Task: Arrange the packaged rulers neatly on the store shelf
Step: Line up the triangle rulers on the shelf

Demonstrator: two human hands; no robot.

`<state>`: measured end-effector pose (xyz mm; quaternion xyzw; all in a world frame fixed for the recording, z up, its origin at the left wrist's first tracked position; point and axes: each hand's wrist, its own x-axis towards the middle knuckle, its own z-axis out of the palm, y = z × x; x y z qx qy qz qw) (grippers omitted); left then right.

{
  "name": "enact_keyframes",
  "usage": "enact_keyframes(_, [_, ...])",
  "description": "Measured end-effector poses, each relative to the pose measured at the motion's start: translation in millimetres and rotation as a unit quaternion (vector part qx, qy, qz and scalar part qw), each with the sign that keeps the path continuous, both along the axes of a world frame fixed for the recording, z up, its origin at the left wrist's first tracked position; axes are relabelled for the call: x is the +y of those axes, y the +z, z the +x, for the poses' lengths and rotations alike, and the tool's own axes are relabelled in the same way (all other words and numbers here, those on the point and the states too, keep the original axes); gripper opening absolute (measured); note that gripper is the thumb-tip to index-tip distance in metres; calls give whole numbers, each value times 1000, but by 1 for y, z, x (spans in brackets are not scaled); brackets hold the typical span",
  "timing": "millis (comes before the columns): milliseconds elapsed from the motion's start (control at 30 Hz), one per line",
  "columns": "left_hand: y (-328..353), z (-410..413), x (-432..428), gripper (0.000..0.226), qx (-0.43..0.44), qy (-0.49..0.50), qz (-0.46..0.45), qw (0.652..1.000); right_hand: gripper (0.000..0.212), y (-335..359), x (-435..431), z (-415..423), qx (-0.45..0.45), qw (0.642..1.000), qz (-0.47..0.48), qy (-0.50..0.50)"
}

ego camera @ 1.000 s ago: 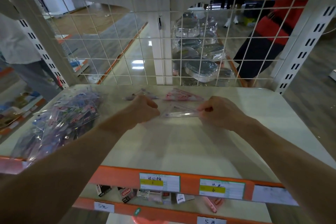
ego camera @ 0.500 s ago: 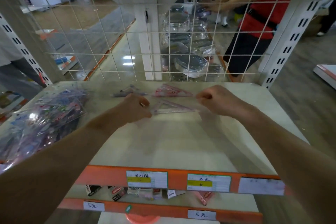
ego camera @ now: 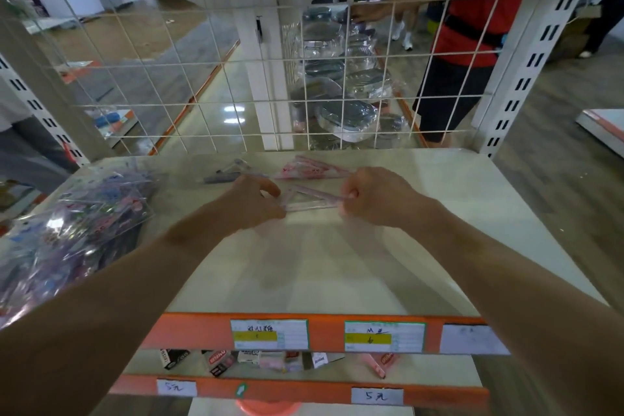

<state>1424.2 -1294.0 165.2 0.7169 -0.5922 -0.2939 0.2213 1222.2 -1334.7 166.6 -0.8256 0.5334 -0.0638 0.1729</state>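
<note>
A clear packaged ruler set with a pink triangle [ego camera: 312, 201] lies low over the white shelf [ego camera: 337, 273]. My left hand [ego camera: 248, 204] pinches its left end and my right hand [ego camera: 374, 199] grips its right end. Behind it, near the wire grid, lie a second pink ruler pack [ego camera: 312, 168] and a darker purple one [ego camera: 226, 172]. A heap of several more packaged rulers in a clear bag [ego camera: 72, 230] fills the shelf's left side.
A wire mesh back panel [ego camera: 236, 78] closes the rear of the shelf. An orange front rail with price labels [ego camera: 270, 334] runs along the near edge, with small goods on the lower shelf [ego camera: 256, 360]. A person in a red shirt [ego camera: 472, 27] stands behind the mesh.
Both hands stay on the ruler pack's two ends; they have drawn slightly closer together and my left hand's fingers have spread a little over the pack. The view shifted.
</note>
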Motion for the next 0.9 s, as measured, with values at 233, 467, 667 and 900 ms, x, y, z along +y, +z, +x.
enact_keyframes(233, [-1,-1,-1,23,-33,6,-1,999,15,1,-3,7,43,998,-40,35])
enact_keyframes(467, [-4,1,1,21,-51,-2,-20,998,15,-1,0,3,9,998,-50,47])
enact_keyframes(667, [-6,2,2,18,-62,-9,-31,998,16,-1,3,1,-11,997,-61,53])
enact_keyframes(900, [-5,1,3,18,-71,-12,-22,997,36,-4,0,9,16,999,-26,25])
